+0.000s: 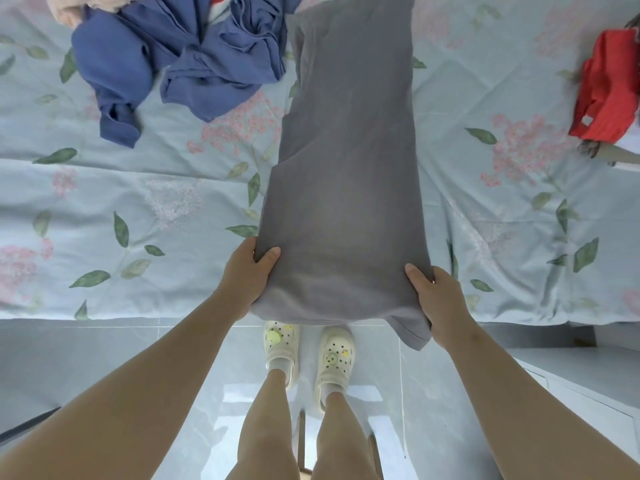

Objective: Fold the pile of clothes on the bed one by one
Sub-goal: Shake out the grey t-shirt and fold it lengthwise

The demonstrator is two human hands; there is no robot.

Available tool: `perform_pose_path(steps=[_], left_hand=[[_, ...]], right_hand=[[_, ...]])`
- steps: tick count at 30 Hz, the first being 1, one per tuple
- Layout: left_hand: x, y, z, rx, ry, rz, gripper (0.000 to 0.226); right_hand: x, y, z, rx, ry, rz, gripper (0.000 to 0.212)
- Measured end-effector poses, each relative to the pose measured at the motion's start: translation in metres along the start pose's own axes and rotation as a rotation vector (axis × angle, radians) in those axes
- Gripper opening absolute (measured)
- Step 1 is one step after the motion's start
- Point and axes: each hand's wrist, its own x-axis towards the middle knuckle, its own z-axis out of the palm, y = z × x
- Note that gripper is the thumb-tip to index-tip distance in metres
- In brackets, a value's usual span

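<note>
A grey garment [343, 161], folded into a long narrow strip, stretches from the bed's near edge toward the far side. My left hand [247, 271] grips its near left corner and my right hand [438, 303] grips its near right corner, thumbs on top. The near end is lifted off the bed and hangs slightly over the edge, with a flap drooping beside my right hand. A crumpled blue garment [166, 64] lies at the far left, with a peach cloth [79, 6] behind it. At the far right sits a red garment [606, 88].
The bed carries a pale blue floral cover [156, 209]. Its near edge runs across the view just above my feet in cream clogs [308, 355] on a glossy grey tiled floor [104, 348]. A white furniture edge [588, 393] stands at the lower right.
</note>
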Motion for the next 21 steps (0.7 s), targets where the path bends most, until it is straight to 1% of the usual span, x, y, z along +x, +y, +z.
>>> perform_pose_path(steps=[2,3,5,6,7,8,10,11,14,16,18,21], left_hand=[[-0.015,0.01,-0.011,-0.052,0.039,-0.014,0.023],[-0.024,0.015,-0.017,-0.1,0.028,-0.042,0.036],[-0.043,0.026,-0.031,-0.154,-0.069,-0.151,0.067],[-0.052,0.029,-0.039,-0.162,-0.148,-0.203,0.077],[-0.062,0.032,-0.046,-0.182,-0.234,-0.253,0.076],[-0.072,0.034,-0.054,-0.202,-0.303,-0.298,0.068],[-0.09,0.039,-0.068,-0.227,-0.373,-0.337,0.049],[-0.098,0.041,-0.072,-0.254,-0.384,-0.333,0.043],[-0.117,0.044,-0.08,-0.346,-0.371,-0.306,0.037],[-0.126,0.044,-0.08,-0.337,-0.358,-0.304,0.038],[-0.133,0.046,-0.077,-0.232,-0.342,-0.299,0.037],[-0.133,0.05,-0.073,-0.08,-0.272,-0.279,0.034]], right_hand=[[-0.018,-0.008,-0.009,0.107,-0.093,0.055,0.019],[-0.029,-0.012,-0.014,0.182,-0.153,0.101,0.017],[-0.051,-0.019,-0.023,0.28,-0.246,0.181,0.019],[-0.061,-0.021,-0.028,0.295,-0.271,0.199,0.019],[-0.073,-0.022,-0.033,0.308,-0.287,0.206,0.018],[-0.084,-0.023,-0.038,0.321,-0.303,0.205,0.017],[-0.103,-0.023,-0.048,0.346,-0.349,0.202,0.014],[-0.113,-0.022,-0.052,0.37,-0.379,0.211,0.014],[-0.133,-0.018,-0.056,0.44,-0.425,0.27,0.015],[-0.14,-0.018,-0.058,0.398,-0.408,0.281,0.016],[-0.143,-0.022,-0.061,0.323,-0.39,0.279,0.016],[-0.144,-0.03,-0.068,0.182,-0.355,0.291,0.007]])
